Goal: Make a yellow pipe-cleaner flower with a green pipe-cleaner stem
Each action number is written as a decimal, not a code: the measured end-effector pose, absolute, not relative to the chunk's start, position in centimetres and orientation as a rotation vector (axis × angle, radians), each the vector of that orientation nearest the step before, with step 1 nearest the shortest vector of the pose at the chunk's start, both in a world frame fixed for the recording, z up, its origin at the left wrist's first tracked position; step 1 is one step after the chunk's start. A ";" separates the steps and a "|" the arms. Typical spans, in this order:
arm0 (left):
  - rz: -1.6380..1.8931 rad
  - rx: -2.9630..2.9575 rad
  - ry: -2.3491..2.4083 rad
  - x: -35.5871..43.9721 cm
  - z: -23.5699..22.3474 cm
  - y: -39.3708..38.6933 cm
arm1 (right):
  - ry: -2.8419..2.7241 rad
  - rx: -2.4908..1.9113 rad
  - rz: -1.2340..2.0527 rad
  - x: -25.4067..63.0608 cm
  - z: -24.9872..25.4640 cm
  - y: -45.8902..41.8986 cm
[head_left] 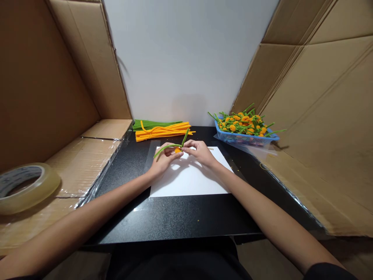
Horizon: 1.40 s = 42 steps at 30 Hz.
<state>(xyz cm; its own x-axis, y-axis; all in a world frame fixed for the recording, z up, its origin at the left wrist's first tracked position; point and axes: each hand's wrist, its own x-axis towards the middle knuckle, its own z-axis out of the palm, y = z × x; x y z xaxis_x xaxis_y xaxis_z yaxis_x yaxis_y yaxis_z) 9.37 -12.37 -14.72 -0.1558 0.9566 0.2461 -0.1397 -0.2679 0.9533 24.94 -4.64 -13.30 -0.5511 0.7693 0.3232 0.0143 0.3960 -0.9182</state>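
Note:
Over the white sheet of paper (190,179), my left hand (163,158) pinches a small orange pipe-cleaner piece (178,149), rolled into a rounded shape. A green pipe cleaner (168,147) is joined to it; one end bends left across my left fingers and the other sticks up to the right. My right hand (200,151) has its thumb and forefinger closed on the green pipe cleaner where it meets the orange piece. The exact join is partly hidden by my fingertips.
Bundles of green pipe cleaners (154,124) and orange pipe cleaners (163,131) lie at the back left. A blue basket (246,138) at the back right holds several orange-and-green pieces. A tape roll (48,186) lies left on cardboard. Cardboard walls (326,116) flank the black table (163,221).

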 end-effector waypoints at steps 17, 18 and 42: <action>1.559 1.119 1.098 9.1 -14.6 -12.1 | -1.976 -0.566 0.844 25.4 -13.1 -4.7; 1.553 1.123 1.097 9.1 -14.6 -12.1 | -1.993 -0.558 0.851 25.6 -13.0 -4.5; 1.490 0.988 1.226 9.0 -14.1 -12.1 | -1.939 -0.587 1.190 25.2 -14.7 -4.3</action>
<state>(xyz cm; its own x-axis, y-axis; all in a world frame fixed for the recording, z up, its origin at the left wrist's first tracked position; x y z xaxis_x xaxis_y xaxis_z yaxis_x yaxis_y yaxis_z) 8.98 -12.07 -14.13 -0.2376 0.9711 0.0215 -0.1654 -0.0623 0.9842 25.20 -4.34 -14.71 -0.5963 0.7115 0.3718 -0.0092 0.4571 -0.8894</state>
